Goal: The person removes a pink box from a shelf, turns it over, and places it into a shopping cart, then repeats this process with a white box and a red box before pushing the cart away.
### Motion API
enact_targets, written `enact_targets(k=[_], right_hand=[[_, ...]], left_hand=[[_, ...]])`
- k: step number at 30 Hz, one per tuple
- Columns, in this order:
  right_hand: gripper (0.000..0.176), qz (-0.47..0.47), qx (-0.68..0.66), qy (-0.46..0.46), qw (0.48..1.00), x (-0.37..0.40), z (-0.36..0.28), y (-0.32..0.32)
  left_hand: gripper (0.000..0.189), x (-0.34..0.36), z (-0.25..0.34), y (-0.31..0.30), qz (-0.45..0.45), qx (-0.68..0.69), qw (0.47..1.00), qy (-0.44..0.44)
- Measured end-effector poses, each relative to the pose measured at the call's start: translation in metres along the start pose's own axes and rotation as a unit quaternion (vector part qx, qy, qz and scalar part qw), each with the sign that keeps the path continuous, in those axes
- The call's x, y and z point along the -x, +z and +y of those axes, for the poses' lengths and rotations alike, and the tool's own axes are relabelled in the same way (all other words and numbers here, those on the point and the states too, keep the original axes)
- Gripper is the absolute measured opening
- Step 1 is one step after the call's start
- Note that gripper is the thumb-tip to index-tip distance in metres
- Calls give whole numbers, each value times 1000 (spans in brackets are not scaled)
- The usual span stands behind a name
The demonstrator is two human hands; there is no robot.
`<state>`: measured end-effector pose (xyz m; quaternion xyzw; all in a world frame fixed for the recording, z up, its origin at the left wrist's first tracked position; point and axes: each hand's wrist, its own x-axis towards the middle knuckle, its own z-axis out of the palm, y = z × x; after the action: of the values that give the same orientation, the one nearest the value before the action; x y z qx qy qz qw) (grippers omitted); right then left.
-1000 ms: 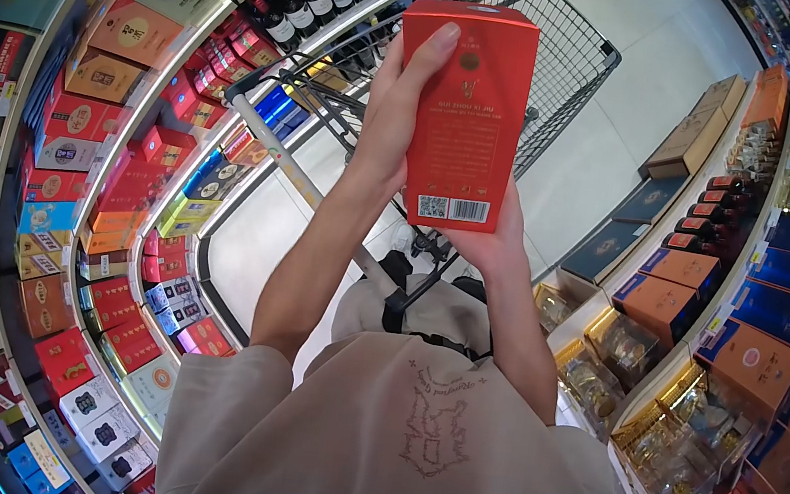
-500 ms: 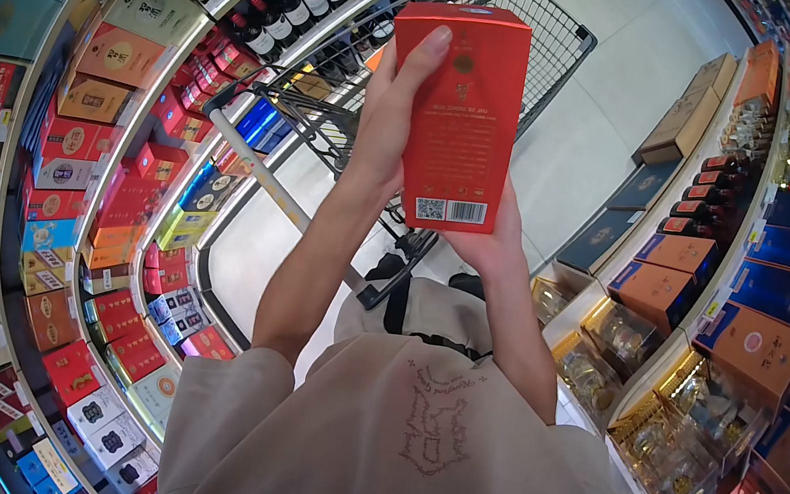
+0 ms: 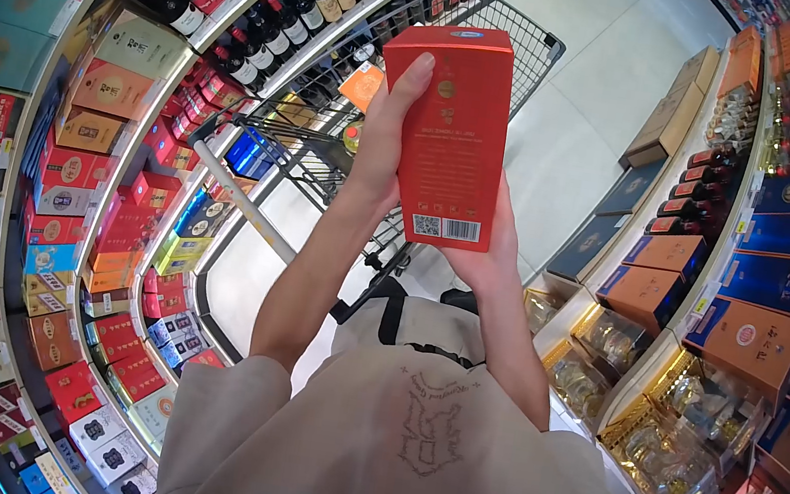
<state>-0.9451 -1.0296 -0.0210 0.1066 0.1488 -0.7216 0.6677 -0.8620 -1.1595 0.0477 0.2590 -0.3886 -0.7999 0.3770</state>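
A tall red carton (image 3: 460, 140) with gold lettering, a QR code and a barcode near its bottom edge is held up in front of me. My left hand (image 3: 387, 140) grips its left side, the thumb lying on the printed face and the other fingers hidden behind. From the lower right, my right hand (image 3: 488, 245) supports the carton around its bottom corner; most of those fingers are out of sight. Beyond the carton is a wire shopping cart (image 3: 539, 57), its light handle (image 3: 242, 201) to my left. An orange box (image 3: 362, 87) shows inside it.
Curved shelves on the left carry boxed goods (image 3: 113, 86) and wine bottles (image 3: 285, 21). On the right, shelves hold blue and orange boxes (image 3: 750, 343), dark bottles (image 3: 688, 207) and clear gold-trimmed packages (image 3: 667, 432). Pale floor tiles (image 3: 602, 64) lie ahead.
The carton and both hands have come slightly lower and to the left in view. The cart appears shifted left, and more of the orange box in it shows.
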Motion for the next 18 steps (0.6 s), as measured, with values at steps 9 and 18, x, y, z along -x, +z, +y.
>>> enact_targets(k=[9,18], right_hand=[[54,-5,1,-23,1000,12,-15,4],[59,1,-5,-86,996,24,-40,0]], left_hand=[[61,-8,-5,28,-10,-1,1000,-18],[64,-26,-36,27,-53,40,998,9]])
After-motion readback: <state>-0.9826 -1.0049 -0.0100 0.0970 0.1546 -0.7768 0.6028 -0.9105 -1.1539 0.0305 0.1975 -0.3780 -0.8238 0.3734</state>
